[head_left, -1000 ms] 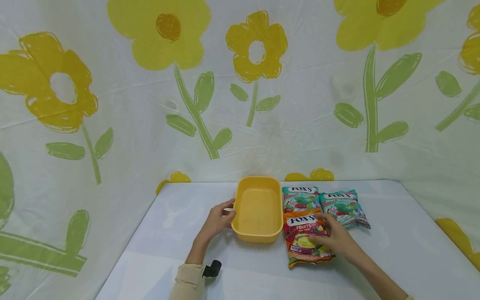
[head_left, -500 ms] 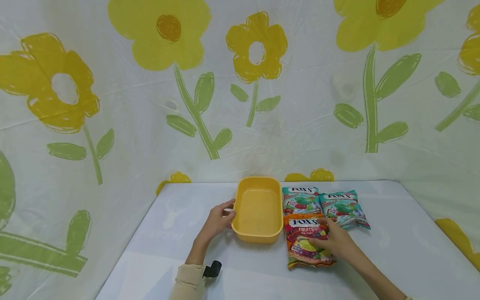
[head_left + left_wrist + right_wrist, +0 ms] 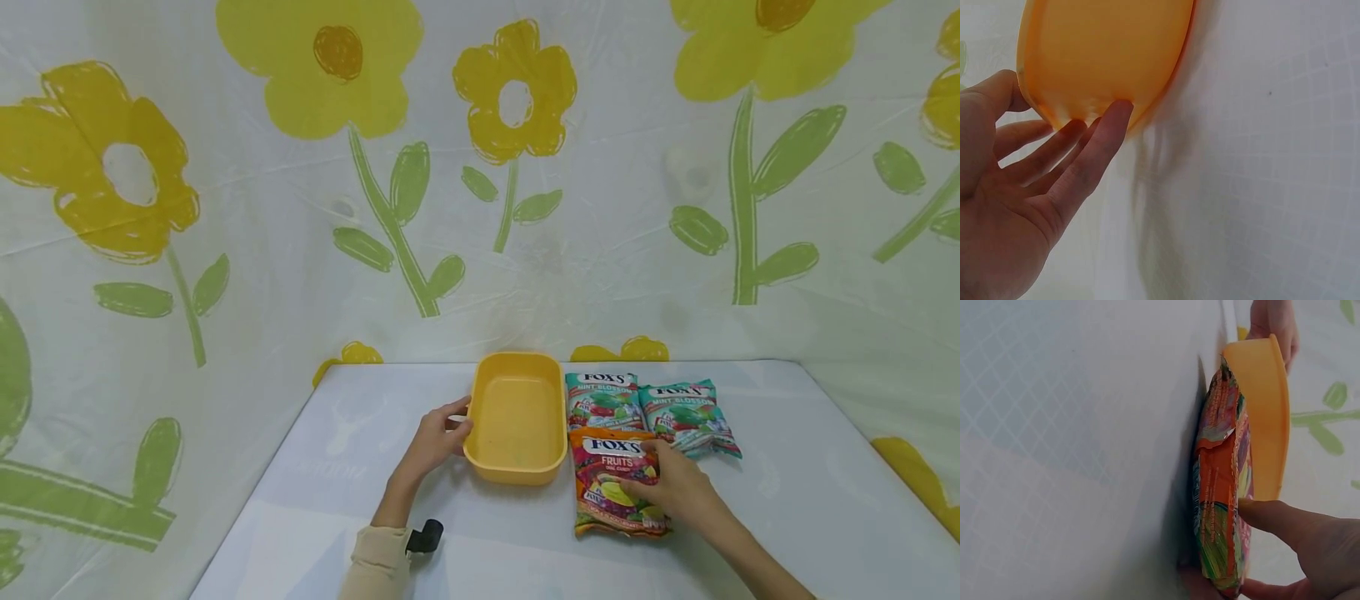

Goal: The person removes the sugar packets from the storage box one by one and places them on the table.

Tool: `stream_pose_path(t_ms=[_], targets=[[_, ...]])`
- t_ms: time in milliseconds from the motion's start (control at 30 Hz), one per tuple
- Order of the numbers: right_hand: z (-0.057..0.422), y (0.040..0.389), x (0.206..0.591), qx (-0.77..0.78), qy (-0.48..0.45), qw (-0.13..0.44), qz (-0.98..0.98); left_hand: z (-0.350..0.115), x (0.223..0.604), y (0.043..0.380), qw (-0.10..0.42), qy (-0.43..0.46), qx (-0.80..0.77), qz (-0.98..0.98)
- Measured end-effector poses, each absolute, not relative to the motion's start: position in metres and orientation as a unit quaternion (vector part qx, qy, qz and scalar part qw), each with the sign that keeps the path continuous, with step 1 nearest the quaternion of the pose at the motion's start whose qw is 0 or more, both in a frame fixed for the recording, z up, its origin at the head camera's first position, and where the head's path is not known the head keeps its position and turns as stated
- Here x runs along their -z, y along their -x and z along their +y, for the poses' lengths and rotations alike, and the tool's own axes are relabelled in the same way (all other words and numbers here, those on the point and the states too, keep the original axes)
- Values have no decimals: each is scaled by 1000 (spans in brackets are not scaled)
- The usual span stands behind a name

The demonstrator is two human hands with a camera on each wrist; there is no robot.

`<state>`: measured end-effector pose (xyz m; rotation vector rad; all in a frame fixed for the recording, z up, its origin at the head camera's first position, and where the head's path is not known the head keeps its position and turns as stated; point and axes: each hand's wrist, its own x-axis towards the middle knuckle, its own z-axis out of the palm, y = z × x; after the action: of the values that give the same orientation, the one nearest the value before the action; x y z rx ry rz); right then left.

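Observation:
My left hand (image 3: 437, 435) holds the left side of a yellow plastic tub (image 3: 517, 477). In the left wrist view its thumb is at the rim and several fingertips press the outer wall. My right hand (image 3: 678, 483) grips the right side of a red and orange bag of Fox's Fruits candy (image 3: 611, 492). In the right wrist view the thumb lies on the upper face of the candy bag (image 3: 1216, 506), and a finger reaches beneath its edge. The bag lies on the table, just right of the tub's near end.
Two green Fox's Mint Blossom candy bags lie behind the fruit bag: one green bag (image 3: 602, 404) beside the tub, another green bag (image 3: 686, 417) farther right. The white table (image 3: 510, 550) ends at a flower-patterned curtain (image 3: 600, 275).
The fruit candy bag has slid slightly toward me with my right hand, showing more of the green bag behind. My left hand and the tub have stayed in place.

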<state>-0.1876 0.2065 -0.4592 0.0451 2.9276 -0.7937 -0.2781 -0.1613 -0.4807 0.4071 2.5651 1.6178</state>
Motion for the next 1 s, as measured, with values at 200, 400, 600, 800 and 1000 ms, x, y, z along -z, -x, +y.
stream_pose_path(t_ms=[200,400,600,800,1000], targets=[[206,182,457,217,-19,53,975,-161,480,278,41,-132,-527,839],[207,181,456,204,-22,58,977,-160,479,279,37,-134,-521,842],[210,181,455,199,-22,61,978,-158,480,279,38,-139,-524,839],[225,184,459,198,3,-25,980,-159,476,276,30,-128,-494,859],[259,199,465,153,58,-196,967,-162,465,275,-67,-129,-357,923]])
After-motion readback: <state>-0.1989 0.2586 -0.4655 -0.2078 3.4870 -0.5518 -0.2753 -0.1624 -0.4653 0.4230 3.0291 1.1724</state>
